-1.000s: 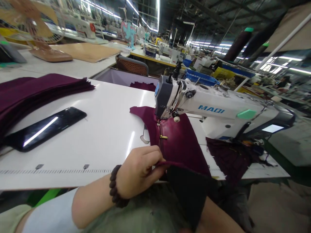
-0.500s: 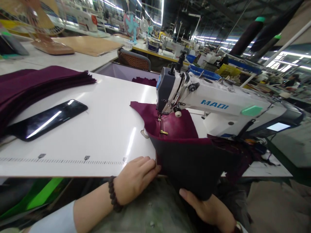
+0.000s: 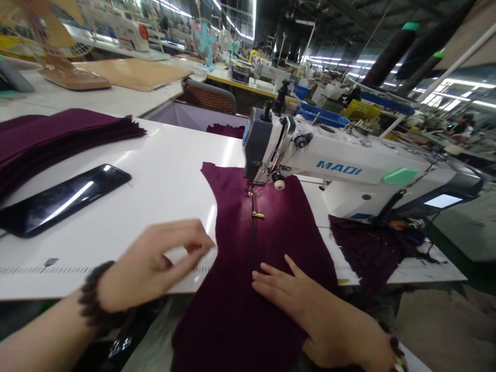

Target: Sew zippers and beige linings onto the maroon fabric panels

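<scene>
The table [image 3: 163, 170] is glossy white, with a black ruler scale [image 3: 77, 269] printed along its near edge. The fabric piece [image 3: 271, 237] draped over that edge is plain deep burgundy, with a gold clip [image 3: 259, 215] on it. The stack of cut pieces [image 3: 58, 137] at the left edge is the same burgundy. The phone [image 3: 58, 199] is black. The sewing machine [image 3: 349, 181] is white with blue lettering, a dark grey face and a mint-green tab [image 3: 399, 176].
</scene>
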{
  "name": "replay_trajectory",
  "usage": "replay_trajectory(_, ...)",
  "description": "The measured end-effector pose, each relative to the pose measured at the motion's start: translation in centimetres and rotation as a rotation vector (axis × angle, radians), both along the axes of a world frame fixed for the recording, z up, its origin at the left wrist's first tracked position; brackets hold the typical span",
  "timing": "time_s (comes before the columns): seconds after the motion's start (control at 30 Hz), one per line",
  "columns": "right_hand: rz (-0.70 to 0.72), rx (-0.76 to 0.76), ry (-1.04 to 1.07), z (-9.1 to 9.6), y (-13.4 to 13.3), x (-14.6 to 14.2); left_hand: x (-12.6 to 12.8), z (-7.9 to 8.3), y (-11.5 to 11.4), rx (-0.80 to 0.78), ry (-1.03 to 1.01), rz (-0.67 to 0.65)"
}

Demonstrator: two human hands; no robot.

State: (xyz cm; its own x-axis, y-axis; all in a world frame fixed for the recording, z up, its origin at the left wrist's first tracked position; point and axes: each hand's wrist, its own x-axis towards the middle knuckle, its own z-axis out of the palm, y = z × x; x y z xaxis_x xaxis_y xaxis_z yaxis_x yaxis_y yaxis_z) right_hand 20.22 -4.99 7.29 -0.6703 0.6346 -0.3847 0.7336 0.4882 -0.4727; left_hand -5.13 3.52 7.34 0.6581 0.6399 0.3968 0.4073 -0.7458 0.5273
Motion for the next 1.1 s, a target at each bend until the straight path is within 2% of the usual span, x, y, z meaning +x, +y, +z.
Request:
replay_trajectory(0.07,0.001,0.008,-0.016,0.4,0.1,-0.7,-0.4,2.2,1.9,0.003,0.030,0.007)
replay_trajectory(0.13,0.001,0.001,-0.033,0.9,0.2,-1.4,0.8,2.5,3.0,-0.019,0.221,-0.102)
replay_trajectory(0.17,0.003,-0.019,-0.052,1.2,0.3,-1.6,1.7,2.0,3.2,-0.028,0.345,-0.174)
replay_trajectory(0.23,-0.004,-0.069,-0.092,1.9,0.5,-1.7,3.6,-0.3,2.9,-0.020,0.438,-0.240)
replay_trajectory(0.3,-0.011,-0.100,-0.070,2.4,0.8,-1.2,4.8,-3.0,1.8,0.072,0.542,-0.248)
replay_trajectory(0.37,0.005,-0.099,0.049,2.3,1.3,-0.3,5.0,-5.2,0.8,0.149,0.553,-0.217)
replay_trajectory(0.43,-0.049,-0.011,0.169,1.5,2.2,0.4,4.6,-6.3,0.1,0.192,0.548,-0.199)
replay_trajectory(0.47,-0.119,0.081,0.191,0.7,2.9,0.5,4.4,-6.4,-0.1,0.202,0.553,-0.200)
replay_trajectory(0.57,-0.347,0.420,0.089,-2.1,5.5,-0.5,4.2,-6.1,-0.1,0.203,0.569,-0.208)
replay_trajectory(0.63,-0.366,0.528,0.012,-4.1,7.2,-1.5,4.4,-5.8,0.0,0.191,0.574,-0.207)
replay_trajectory(0.7,-0.356,0.583,-0.018,-5.6,8.2,-2.1,4.7,-5.8,-0.1,0.179,0.577,-0.189)
replay_trajectory(0.8,-0.336,0.634,0.010,-6.7,8.6,-1.9,5.1,-6.0,-0.5,0.158,0.554,-0.133)
replay_trajectory(0.93,-0.305,0.646,0.036,-6.7,8.4,-0.7,5.6,-6.5,-1.0,0.194,0.543,-0.123)
replay_trajectory(1.1,-0.299,0.655,-0.015,-6.5,8.4,-0.8,5.7,-6.9,-0.8,0.346,0.588,-0.187)
